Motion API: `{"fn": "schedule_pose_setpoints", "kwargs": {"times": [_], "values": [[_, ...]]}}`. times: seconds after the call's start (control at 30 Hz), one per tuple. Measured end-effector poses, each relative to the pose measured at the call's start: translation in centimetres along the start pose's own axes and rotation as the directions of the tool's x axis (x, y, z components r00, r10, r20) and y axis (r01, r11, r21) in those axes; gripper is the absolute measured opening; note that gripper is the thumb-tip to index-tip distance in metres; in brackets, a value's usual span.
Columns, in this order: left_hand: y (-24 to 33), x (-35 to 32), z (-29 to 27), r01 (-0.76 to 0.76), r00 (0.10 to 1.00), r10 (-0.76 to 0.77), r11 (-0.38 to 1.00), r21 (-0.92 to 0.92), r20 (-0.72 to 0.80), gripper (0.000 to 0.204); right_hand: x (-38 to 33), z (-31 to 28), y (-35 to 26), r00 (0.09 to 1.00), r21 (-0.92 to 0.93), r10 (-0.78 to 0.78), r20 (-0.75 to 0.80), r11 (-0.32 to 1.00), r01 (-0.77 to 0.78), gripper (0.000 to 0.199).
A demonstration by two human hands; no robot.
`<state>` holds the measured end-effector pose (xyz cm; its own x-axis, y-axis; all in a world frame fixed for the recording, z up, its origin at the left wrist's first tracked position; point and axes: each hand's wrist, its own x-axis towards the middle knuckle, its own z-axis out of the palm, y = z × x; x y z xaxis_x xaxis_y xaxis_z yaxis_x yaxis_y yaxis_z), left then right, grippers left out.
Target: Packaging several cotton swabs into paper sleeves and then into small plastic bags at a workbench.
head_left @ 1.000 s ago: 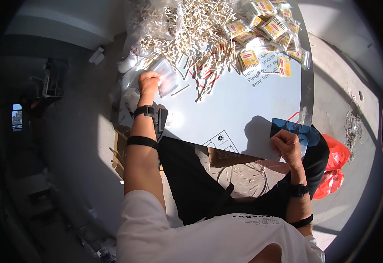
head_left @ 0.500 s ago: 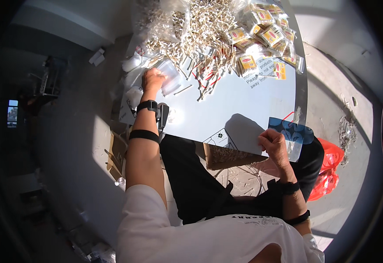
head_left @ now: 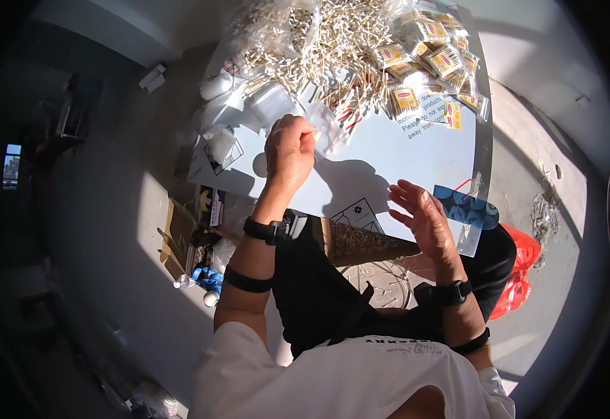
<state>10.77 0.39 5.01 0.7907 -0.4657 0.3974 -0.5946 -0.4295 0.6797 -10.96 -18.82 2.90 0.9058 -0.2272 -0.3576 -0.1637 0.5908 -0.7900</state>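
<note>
1. Left hand (head_left: 289, 148) is closed, pinching a clear plastic bag (head_left: 322, 126) lying just right of its fingers
2. Right hand (head_left: 422, 215) hovers open, well apart, nearer the blue packet (head_left: 467, 208)

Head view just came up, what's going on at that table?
A seated person works at a white table. The left hand is closed around a clear plastic bag beside a heap of pale sticks. The right hand is open at the near edge, next to a blue-topped bag. Yellow sachets lie at the far right.
</note>
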Motion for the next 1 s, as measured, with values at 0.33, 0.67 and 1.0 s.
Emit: {"fn": "schedule_pose_setpoints", "kwargs": {"times": [0.33, 0.67, 1.0], "values": [[2.4, -7.5, 0.0, 0.170, 0.982, -0.172, 0.985, -0.033, -0.073, 0.010, -1.0, 2.0, 2.7, 0.961, 0.106, 0.214, -0.174, 0.974, -0.198, 0.023], [-4.4, -5.9, -2.3, 0.023, 0.963, -0.211, 0.686, 0.727, 0.168, 0.007, -4.5, -1.7, 2.6, 0.971, 0.166, 0.172, -0.163, 0.975, -0.145, 0.012], [4.9, -6.2, -0.9, 0.116, 0.993, -0.107, 0.944, 0.309, -0.045, 0.009, -6.5, -3.5, 0.9, 0.983, -0.068, -0.037, -0.177, 0.997, 0.026, 0.013]]}}
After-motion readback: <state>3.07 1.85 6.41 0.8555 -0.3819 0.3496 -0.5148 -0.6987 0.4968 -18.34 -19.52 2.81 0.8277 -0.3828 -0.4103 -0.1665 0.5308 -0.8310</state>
